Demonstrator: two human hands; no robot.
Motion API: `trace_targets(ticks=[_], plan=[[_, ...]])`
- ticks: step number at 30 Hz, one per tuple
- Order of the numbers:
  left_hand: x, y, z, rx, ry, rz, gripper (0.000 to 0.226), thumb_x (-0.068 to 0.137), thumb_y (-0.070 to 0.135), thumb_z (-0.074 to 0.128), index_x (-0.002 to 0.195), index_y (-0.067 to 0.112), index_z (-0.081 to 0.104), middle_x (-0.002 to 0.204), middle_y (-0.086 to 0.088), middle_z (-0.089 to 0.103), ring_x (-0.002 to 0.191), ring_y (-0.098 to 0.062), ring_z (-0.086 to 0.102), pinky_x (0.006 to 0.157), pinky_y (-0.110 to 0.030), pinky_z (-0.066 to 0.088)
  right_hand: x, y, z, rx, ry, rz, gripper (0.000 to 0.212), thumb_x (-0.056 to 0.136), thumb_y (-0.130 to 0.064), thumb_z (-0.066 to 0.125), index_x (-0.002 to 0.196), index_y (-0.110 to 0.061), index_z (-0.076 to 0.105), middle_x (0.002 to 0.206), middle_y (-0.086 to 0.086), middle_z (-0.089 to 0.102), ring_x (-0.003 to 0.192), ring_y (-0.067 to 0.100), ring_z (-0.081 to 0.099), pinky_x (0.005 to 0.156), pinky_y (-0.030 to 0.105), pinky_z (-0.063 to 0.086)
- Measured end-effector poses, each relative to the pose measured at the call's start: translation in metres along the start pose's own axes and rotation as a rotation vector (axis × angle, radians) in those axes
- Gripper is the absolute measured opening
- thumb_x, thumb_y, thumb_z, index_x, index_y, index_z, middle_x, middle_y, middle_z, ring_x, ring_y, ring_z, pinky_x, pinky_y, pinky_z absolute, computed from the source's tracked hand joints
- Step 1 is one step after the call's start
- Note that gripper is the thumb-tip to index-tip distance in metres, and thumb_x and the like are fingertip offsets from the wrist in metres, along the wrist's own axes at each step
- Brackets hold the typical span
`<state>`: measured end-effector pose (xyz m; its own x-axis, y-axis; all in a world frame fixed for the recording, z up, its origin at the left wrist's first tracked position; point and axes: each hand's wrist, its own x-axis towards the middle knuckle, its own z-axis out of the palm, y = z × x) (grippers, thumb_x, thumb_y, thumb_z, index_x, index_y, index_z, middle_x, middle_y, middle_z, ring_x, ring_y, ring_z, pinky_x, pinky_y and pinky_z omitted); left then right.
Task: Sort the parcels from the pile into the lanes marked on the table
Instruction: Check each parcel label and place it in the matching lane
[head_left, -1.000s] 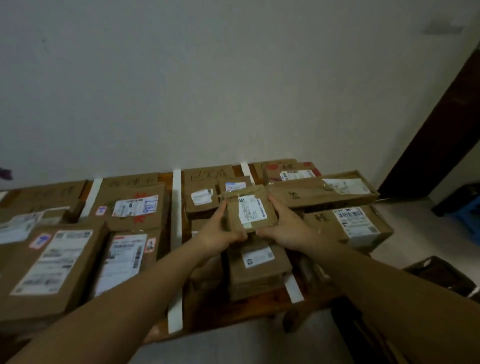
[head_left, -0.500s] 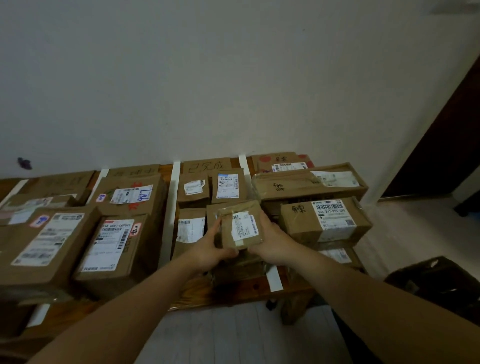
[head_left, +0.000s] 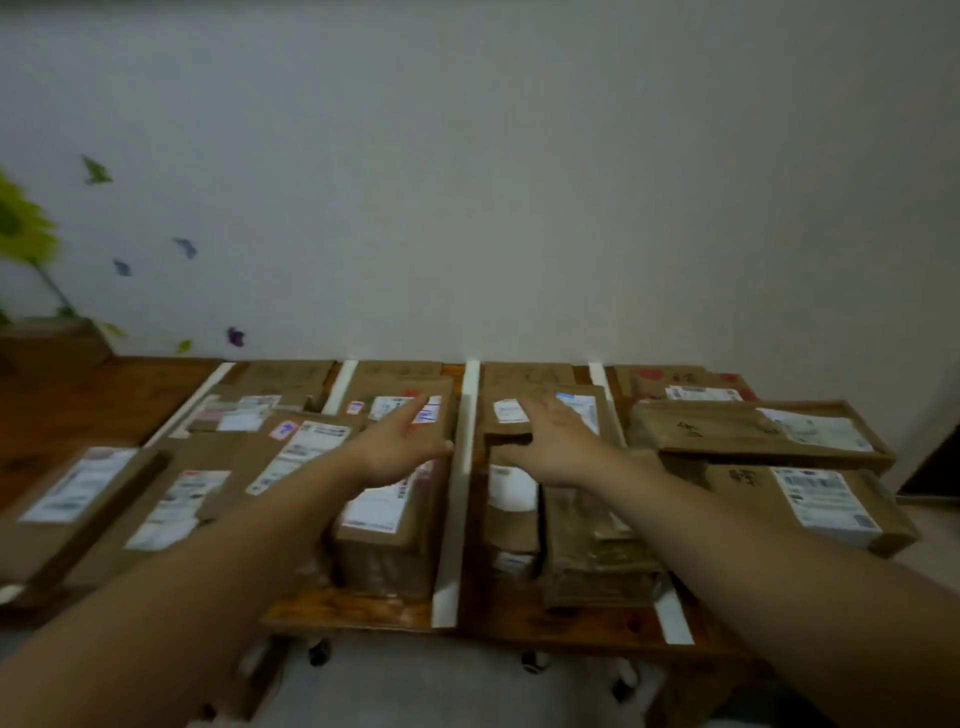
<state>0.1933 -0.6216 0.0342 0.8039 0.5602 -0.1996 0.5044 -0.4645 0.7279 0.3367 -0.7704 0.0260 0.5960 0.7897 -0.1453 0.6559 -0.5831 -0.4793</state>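
Brown cardboard parcels with white labels fill the lanes of a wooden table (head_left: 519, 618), which white strips (head_left: 457, 499) divide. My left hand (head_left: 400, 441) hovers with straight fingers over a labelled box (head_left: 389, 519) just left of the central strip. My right hand (head_left: 556, 441) is spread flat over the boxes in the lane right of that strip, holding nothing. A small tape-wrapped parcel (head_left: 592, 530) lies on the stack in that lane, below my right wrist. The frame is blurred.
Larger boxes (head_left: 810, 499) and a long flat box (head_left: 727, 431) are stacked at the right end. More boxes (head_left: 171, 499) cover the left lanes. Bare wood (head_left: 78, 405) shows at the far left by a green plant (head_left: 21, 228). A white wall stands behind.
Both hands let go of the small wrapped parcel they were holding over the middle lane and now stretch out open. The view has swung left and up.
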Motion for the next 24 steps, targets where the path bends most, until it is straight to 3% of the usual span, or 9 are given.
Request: trace_targets(ticks=[2,4,9,12,16,19,24], plan=[[-0.014,-0.026,-0.039,-0.001,0.074,-0.018,0.079,0.086,0.037,0.065,0.15,0.028,0.021,0.151,-0.001,0.033,0.128,-0.019,0.044,0.095,-0.023,0.037,0.01,-0.044,0.007,-0.011,0.01,-0.064,0.073,0.088,-0.043,0.062,0.148,-0.017,0.03,0.153,0.014,0.029,0.141,0.03,0.027,0.11,0.036,0.028],[-0.029,-0.054,-0.079,0.009,0.14,-0.041,0.078,0.087,0.035,0.064,0.15,0.026,0.02,0.154,-0.001,0.028,0.127,-0.017,0.043,0.09,-0.021,0.034,0.022,-0.09,0.019,-0.031,0.001,-0.104,0.076,0.088,-0.046,0.06,0.15,-0.015,0.028,0.153,0.013,0.029,0.141,0.029,0.027,0.111,0.033,0.026],[-0.072,-0.137,-0.18,0.041,0.236,-0.108,0.081,0.085,0.034,0.067,0.15,0.026,0.02,0.151,0.005,0.029,0.138,-0.018,0.032,0.106,-0.026,0.03,0.048,-0.206,0.061,-0.079,-0.03,-0.203,0.075,0.089,-0.048,0.059,0.149,-0.015,0.029,0.154,0.012,0.029,0.14,0.029,0.03,0.111,0.035,0.029],[-0.099,-0.182,-0.233,0.04,0.303,-0.147,0.079,0.085,0.034,0.068,0.149,0.028,0.021,0.147,0.005,0.032,0.132,-0.019,0.038,0.104,-0.03,0.036,0.058,-0.266,0.088,-0.081,-0.055,-0.268,0.076,0.09,-0.049,0.057,0.151,-0.016,0.026,0.156,0.011,0.026,0.141,0.029,0.029,0.109,0.035,0.029],[-0.121,-0.24,-0.292,0.045,0.371,-0.29,0.083,0.084,0.044,0.065,0.149,0.036,0.015,0.157,-0.001,0.022,0.138,-0.026,0.032,0.109,-0.044,0.036,0.079,-0.333,0.12,-0.111,-0.106,-0.334,0.077,0.092,-0.048,0.055,0.153,-0.018,0.02,0.158,0.01,0.022,0.143,0.029,0.024,0.113,0.036,0.024],[-0.126,-0.279,-0.325,-0.01,0.428,-0.34,0.084,0.083,0.042,0.066,0.149,0.037,0.014,0.157,-0.003,0.019,0.139,-0.028,0.03,0.104,-0.042,0.04,0.107,-0.377,0.142,-0.106,-0.091,-0.392,0.078,0.085,-0.055,0.058,0.15,-0.023,0.029,0.153,0.007,0.033,0.139,0.029,0.034,0.112,0.041,0.032],[-0.113,-0.334,-0.377,-0.008,0.476,-0.388,0.08,0.086,0.039,0.063,0.15,0.035,0.014,0.158,-0.004,0.015,0.143,-0.028,0.02,0.111,-0.047,0.03,0.167,-0.444,0.179,-0.083,-0.148,-0.438,0.076,0.089,-0.047,0.058,0.152,-0.02,0.025,0.157,0.008,0.025,0.141,0.028,0.03,0.111,0.038,0.031]])
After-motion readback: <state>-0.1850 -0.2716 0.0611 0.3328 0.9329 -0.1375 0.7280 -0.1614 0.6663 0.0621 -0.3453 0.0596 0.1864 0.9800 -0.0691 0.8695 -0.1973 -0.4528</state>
